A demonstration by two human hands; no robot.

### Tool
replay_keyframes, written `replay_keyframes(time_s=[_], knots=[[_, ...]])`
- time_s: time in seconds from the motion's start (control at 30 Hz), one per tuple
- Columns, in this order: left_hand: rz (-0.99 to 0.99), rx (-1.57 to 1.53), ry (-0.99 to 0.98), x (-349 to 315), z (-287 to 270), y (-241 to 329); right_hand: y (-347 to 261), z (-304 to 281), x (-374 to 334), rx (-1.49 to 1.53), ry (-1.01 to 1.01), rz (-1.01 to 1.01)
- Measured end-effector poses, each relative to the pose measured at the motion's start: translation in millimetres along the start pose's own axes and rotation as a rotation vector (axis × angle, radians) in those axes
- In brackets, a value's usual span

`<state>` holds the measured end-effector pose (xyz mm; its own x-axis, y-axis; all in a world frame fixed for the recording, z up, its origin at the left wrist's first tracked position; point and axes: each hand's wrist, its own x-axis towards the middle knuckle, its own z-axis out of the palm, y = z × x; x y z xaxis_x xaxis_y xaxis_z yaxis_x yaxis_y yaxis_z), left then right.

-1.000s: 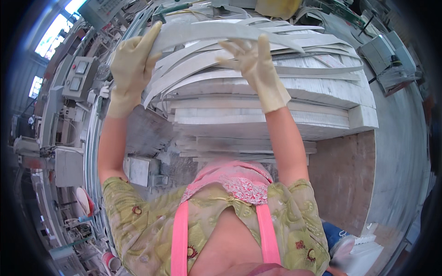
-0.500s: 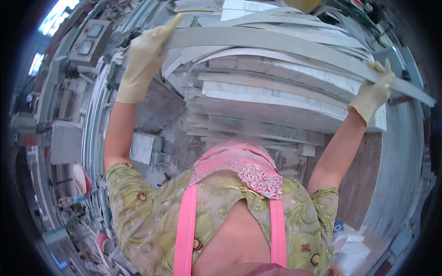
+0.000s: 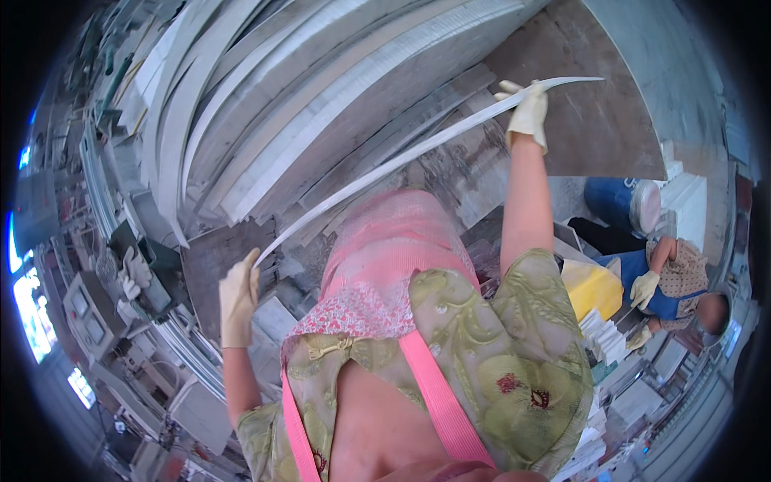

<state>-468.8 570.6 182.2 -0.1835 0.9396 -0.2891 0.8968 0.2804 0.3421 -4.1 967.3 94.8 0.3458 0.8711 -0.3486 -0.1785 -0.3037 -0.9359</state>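
A long, thin, pale strip (image 3: 401,158) stretches between my hands, held edge-up in front of my body. My left hand (image 3: 239,299), in a cream rubber glove, grips its near-left end between thumb and fingers. Farther out to the right, my right hand (image 3: 528,115), gloved alike, is closed around the strip, whose far end sticks out past it. Beyond the strip lies a stack of pale slabs (image 3: 353,120), with several loose strips (image 3: 173,153) resting along its left side.
A brown board (image 3: 578,96) lies beyond my right hand. To the right stand a blue drum (image 3: 620,201) and a yellow object (image 3: 592,289); close by, a co-worker (image 3: 671,281) in a blue apron wears gloves. A control box (image 3: 90,313) stands at left.
My view and body have turned to the right. The strip, earlier held over the stack with its broad face showing, is now off the stack and turned on edge, still in both hands.
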Motion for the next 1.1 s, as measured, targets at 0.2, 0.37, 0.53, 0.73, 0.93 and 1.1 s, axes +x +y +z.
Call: replay_keyframes(time_s=[0.2, 0.37, 0.53, 0.73, 0.93, 1.1], knots=[[-0.181, 0.146, -0.176, 40, 110, -39, 133, 11, 54, -0.024, -0.012, 0.244], [-0.342, 0.197, -0.384, 79, 167, -53, 213, 34, 118, -0.067, -0.072, 0.456], [-0.293, 0.182, -0.397, 112, 209, -73, 268, 55, 162, -0.055, -0.147, 0.467], [-0.280, 0.204, -0.477, 135, 248, -101, 345, 82, 198, -0.006, -0.120, 0.462], [-0.355, 0.373, -0.539, 137, 288, -116, 405, 90, 239, -0.179, -0.162, 0.389], [-0.393, 0.538, -0.476, 133, 323, -146, 421, 79, 249, -0.801, -0.284, -0.086]])
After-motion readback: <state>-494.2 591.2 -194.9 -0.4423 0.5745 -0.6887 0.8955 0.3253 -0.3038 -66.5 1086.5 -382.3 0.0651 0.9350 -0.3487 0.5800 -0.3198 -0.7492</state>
